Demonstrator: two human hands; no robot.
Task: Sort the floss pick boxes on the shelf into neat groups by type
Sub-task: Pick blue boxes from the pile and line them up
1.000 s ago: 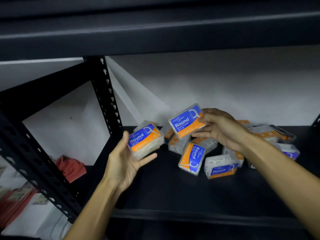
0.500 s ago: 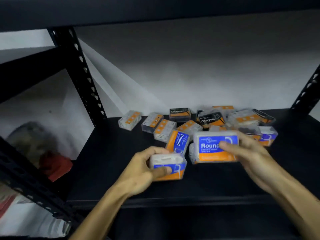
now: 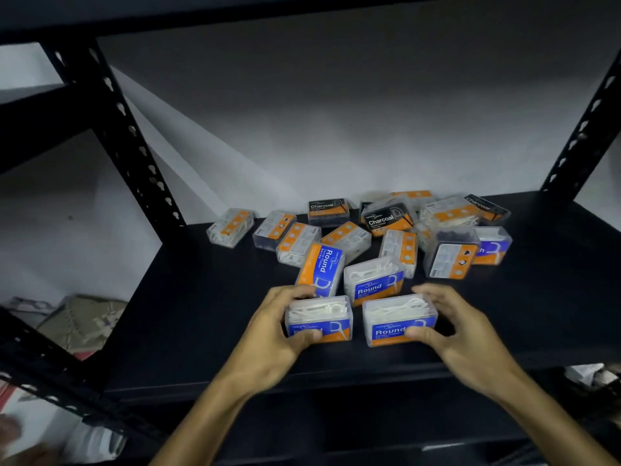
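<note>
Now both Round boxes sit on the shelf (image 3: 554,314) at its 6 o'clock edge, where half a second earlier they were carried above it. The left hand (image 3: 268,338) grips the left Round box (image 3: 319,319); the right hand (image 3: 460,327) grips the right Round box (image 3: 398,321), just beside it. A Round group is judged started. At 12 o'clock, the unsorted pile (image 3: 386,237) overlaps; several labels face away, types unreadable. Charcoal boxes (image 3: 386,218) show behind.
</note>
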